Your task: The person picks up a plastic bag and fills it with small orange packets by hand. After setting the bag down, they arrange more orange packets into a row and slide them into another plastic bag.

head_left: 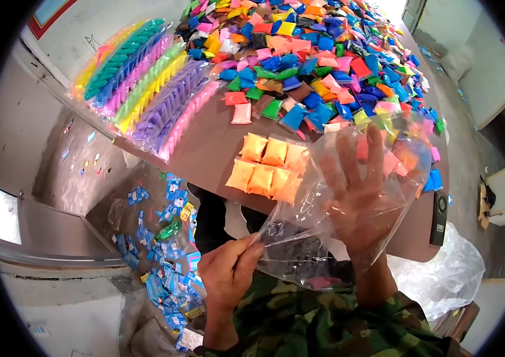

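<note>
My left hand [228,271] pinches the edge of a clear plastic bag [297,241] between thumb and fingers. Through the film shows my right hand [359,202], its fingers spread upward; it appears to be inside the bag, holding nothing I can see. Just beyond the bag, on the brown table [196,140], lie several orange packets [258,178] side by side in two rows. The bag's film overlaps the right end of these rows.
A large heap of small colourful packets [318,65] covers the table's far side. Long bagged braided strips [160,98] lie at its left edge. A dark remote-like device [439,219] sits at the right edge. Blue wrappers [163,291] litter the floor; clear plastic sheeting [442,273] is at right.
</note>
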{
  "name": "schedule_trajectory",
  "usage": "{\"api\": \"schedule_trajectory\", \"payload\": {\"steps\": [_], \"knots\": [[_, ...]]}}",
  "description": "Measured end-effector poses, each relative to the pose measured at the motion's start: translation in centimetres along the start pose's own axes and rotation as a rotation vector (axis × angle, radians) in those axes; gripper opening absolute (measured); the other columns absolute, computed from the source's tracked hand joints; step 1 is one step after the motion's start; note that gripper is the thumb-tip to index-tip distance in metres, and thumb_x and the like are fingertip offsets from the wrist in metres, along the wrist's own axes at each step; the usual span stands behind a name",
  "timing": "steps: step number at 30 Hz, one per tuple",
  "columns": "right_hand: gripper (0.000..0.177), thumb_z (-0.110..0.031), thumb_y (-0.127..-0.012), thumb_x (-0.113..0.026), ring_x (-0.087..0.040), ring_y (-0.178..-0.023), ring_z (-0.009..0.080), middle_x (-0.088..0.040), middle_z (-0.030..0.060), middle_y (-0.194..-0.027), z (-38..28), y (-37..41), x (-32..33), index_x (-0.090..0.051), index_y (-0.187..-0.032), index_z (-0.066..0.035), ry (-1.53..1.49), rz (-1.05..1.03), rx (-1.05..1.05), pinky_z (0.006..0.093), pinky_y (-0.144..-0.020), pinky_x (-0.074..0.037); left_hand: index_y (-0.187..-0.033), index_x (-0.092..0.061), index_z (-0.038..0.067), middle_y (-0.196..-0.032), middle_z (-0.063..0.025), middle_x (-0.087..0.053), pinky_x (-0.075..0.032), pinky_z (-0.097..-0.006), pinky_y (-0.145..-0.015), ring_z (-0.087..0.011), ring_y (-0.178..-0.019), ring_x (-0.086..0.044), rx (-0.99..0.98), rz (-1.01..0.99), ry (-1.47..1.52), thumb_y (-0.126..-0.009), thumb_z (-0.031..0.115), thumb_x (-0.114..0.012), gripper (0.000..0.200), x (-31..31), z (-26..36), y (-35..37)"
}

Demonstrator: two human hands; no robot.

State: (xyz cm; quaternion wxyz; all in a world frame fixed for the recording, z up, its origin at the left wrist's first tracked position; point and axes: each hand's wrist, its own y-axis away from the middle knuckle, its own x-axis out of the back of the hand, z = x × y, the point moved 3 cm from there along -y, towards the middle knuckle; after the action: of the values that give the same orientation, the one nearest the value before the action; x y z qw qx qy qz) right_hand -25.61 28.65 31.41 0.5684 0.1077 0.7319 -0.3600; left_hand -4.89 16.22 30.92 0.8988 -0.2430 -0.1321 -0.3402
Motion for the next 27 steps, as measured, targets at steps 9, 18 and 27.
{"api": "schedule_trajectory", "payload": {"steps": [9,18,27], "knots": [[0.061,-0.046,-0.105,-0.063,-0.057,-0.135,0.0309,-0.05,0.0109,-0.157,-1.5,1.5,6.2,-0.048,-0.158,-0.021,-0.083,-0.234,-0.028,0.0419,-0.086,-0.059,-0.088,-0.074,-0.005,-0.074,-0.0081,-0.072,-0.047,-0.0283,-0.057,-0.0122,-0.061,-0.061,0.103,-0.037,0.142,-0.103,0.015,-0.06,0.028,-1.7,0.8,-0.1],[0.052,-0.027,-0.108,-0.06,-0.058,-0.133,0.0255,-0.052,0.0141,-0.153,-4.0,-1.6,0.2,-0.047,-0.156,-0.012,0.442,0.209,0.165,0.0361,-0.089,-0.06,-0.093,-0.075,-0.004,-0.077,-0.0107,-0.075,-0.054,-0.029,-0.063,-0.0172,-0.065,-0.069,0.2,-0.228,0.095,-0.104,0.014,-0.067,0.022,-2.3,-0.8,0.3],[0.061,-0.017,-0.111,-0.055,-0.048,-0.149,0.0263,-0.033,0.0173,-0.171,-5.4,-2.4,-0.2,-0.031,-0.166,-0.009,0.889,0.361,0.5,0.0354,-0.099,-0.06,-0.091,-0.073,-0.004,-0.074,-0.0108,-0.073,-0.053,-0.0279,-0.06,-0.0161,-0.063,-0.069,0.105,-0.206,0.096,-0.106,0.02,-0.068,0.029,-4.1,-0.7,0.8]]}}
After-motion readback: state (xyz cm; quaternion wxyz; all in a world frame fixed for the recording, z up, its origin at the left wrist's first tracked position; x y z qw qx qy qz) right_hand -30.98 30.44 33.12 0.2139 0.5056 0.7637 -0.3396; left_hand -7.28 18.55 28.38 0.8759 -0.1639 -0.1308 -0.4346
